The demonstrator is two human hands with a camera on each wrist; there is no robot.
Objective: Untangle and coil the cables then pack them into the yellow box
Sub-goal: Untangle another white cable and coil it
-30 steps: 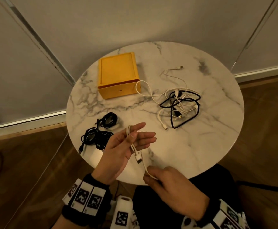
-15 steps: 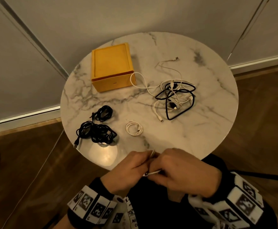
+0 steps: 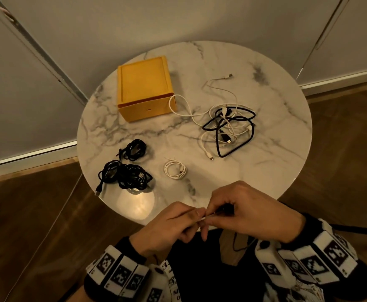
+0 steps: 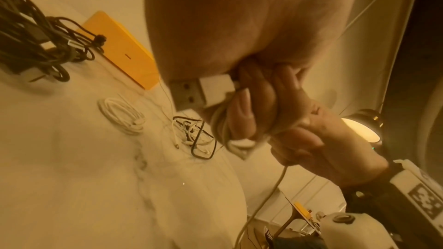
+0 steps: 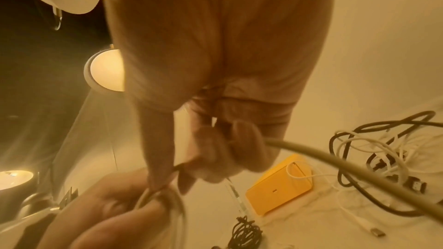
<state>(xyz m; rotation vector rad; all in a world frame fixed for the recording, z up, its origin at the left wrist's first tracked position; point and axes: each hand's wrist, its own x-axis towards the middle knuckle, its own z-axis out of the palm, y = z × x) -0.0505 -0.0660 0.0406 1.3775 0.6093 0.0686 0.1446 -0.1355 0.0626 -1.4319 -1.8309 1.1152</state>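
Note:
The closed yellow box (image 3: pixel 144 88) stands at the table's far left. To its right lies a tangle of black and white cables (image 3: pixel 228 127). A small white coil (image 3: pixel 175 170) and two black coils (image 3: pixel 123 176) lie nearer me. Over the near table edge my left hand (image 3: pixel 196 216) and right hand (image 3: pixel 210 214) meet and pinch a white cable (image 3: pixel 202 218). In the left wrist view its USB plug (image 4: pixel 203 92) sticks out of my curled left fingers (image 4: pixel 242 105), with loops of cable gathered there. The rest of the cable (image 4: pixel 271 192) hangs down below the hands.
The round marble table (image 3: pixel 265 171) has an open patch in its middle and at the right. A grey wall (image 3: pixel 178 18) stands behind it and wooden floor (image 3: pixel 36 214) lies around it. A lit lamp (image 4: pixel 359 130) glows to the side.
My hands have drawn back from above the table to its near edge and closed together on a white cable. The small white coil now lies on the table.

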